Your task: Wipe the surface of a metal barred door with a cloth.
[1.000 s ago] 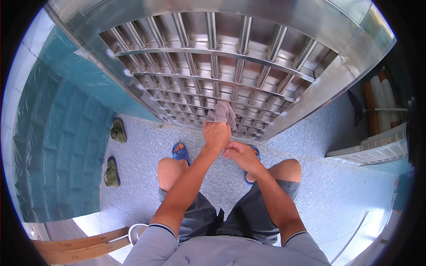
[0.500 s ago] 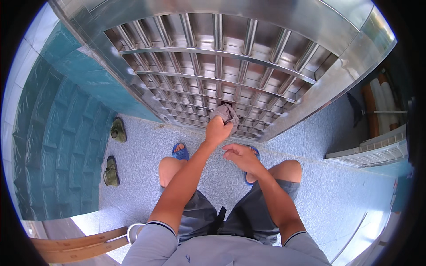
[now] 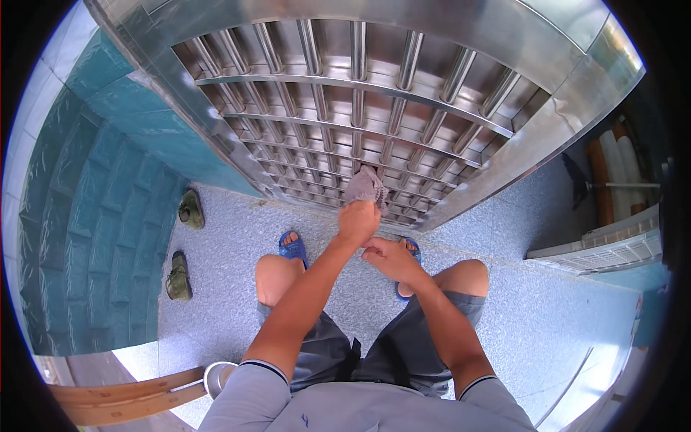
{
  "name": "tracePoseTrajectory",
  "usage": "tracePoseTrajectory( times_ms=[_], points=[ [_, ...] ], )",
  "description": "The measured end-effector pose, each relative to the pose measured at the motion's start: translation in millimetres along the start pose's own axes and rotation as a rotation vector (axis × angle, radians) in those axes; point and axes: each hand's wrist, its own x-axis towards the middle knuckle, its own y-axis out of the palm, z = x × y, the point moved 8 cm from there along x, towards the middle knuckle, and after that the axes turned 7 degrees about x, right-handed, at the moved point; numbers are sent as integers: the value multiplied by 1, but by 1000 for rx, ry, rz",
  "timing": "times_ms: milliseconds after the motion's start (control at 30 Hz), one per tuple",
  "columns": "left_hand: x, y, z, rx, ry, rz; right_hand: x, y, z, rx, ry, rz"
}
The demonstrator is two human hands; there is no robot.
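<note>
My left hand (image 3: 358,220) grips a crumpled grey cloth (image 3: 366,186) and presses it against the lower bars of a shiny steel gate (image 3: 353,108). My right hand (image 3: 385,257) hangs just below and to the right of it, fingers loosely curled, holding nothing. I am crouched with both knees bent, blue sandals (image 3: 292,248) on my feet, close in front of the gate.
A teal tiled wall (image 3: 93,216) curves along the left. A pair of olive shoes (image 3: 191,209) lies on the speckled grey floor beside it. A wooden plank (image 3: 122,396) sits at the lower left. A white ribbed unit (image 3: 604,248) stands at the right.
My left hand has lifted the cloth a little higher up the gate bars. My right hand has stayed low near my knees.
</note>
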Motion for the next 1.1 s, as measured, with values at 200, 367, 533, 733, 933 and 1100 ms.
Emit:
tracePoseTrajectory(
  times_ms=[200,367,533,733,933,1100],
  points=[
    [15,-24,13,-769,-27,98,-2,-2,3,-5,-39,-45],
    [-27,8,-4,-700,-39,433,0,5,-2,-211,43,59],
    [-35,3,-11,-1353,-234,592,-9,7,20,-52,-97,59],
    [-33,-2,-4,-1637,-393,537,-5,-28,22,477,19,-86],
    [-28,-6,4,-1698,-443,471,-9,-60,7,586,22,-520],
    [-31,-17,3,-1029,-47,436,0,-43,9,647,98,-454]
  ],
)
